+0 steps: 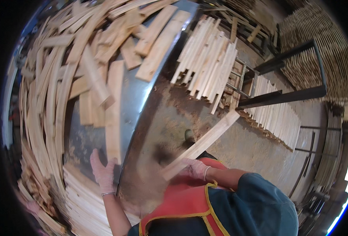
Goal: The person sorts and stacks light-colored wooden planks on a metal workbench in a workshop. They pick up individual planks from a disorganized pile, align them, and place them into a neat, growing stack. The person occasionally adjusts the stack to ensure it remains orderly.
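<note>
My right hand (196, 169), in a pale pink glove, is closed around a long wooden board (205, 141) near its lower end. The board slants up to the right in front of my red apron, off the table. Over the near edge of the metal table (133, 92), my gloved left hand (103, 173) has its thumb and fingers spread. Its thumb lies at the near end of another board (114, 114) lying lengthwise on the table; whether it presses on it I cannot tell. Nothing is gripped in that hand.
Loose boards (60, 78) heap up on the table's left and far side. Beside my left forearm lies a stack of strips (85, 200). To the right stand a board stack (207, 59), a dark metal frame (284, 98) and another stack (272, 110). A co-worker's gloved hand (32, 207) appears lower left.
</note>
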Motion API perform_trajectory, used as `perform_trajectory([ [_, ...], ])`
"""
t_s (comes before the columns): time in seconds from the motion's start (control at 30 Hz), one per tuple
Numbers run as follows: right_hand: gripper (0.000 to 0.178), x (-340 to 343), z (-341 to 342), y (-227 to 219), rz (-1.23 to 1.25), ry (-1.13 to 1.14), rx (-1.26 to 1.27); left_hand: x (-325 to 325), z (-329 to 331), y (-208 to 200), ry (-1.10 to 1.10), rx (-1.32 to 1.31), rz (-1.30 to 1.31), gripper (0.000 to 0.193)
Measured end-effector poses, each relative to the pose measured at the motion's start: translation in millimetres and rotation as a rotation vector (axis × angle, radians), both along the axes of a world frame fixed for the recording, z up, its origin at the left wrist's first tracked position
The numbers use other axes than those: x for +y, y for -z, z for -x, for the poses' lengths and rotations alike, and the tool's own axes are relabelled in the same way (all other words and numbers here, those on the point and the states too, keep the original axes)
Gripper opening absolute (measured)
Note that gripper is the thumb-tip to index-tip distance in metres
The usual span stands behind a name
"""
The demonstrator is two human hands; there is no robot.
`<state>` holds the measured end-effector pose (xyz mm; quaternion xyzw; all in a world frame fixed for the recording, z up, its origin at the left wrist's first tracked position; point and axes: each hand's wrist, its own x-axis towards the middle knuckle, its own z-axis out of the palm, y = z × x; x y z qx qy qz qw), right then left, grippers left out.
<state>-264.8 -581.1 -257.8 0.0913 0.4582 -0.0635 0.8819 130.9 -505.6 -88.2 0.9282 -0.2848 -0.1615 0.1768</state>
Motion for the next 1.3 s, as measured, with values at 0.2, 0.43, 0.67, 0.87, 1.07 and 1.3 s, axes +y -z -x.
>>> perform_trajectory([
  [0.2, 0.034, -106, 106, 111, 0.088, -0.346, 0.191, -101, 14, 50, 0.143, -0.151, -0.244, 0.107],
  [0.43, 0.012, -242, 162, 164, 0.189, -0.387, 0.36, -106, 13, 81, 0.076, -0.273, -0.266, 0.091],
  [0.67, 0.039, -366, 194, 200, 1.092, -0.49, 1.252, -110, 5, 92, 0.149, -0.375, -0.33, 0.084],
  [0.87, 0.046, -284, 143, 161, 0.944, -0.689, 0.808, -81, 3, 99, 0.051, -0.387, -0.327, 0.081],
  [1.07, 0.076, -179, 57, 63, 0.805, -1.049, -0.037, -131, 76, 4, 0.002, 0.002, -0.184, 0.076],
  [1.3, 0.075, -142, -82, -112, 0.353, -0.502, -0.627, 17, 195, -33, -0.331, 1.041, 0.35, 0.084],
])
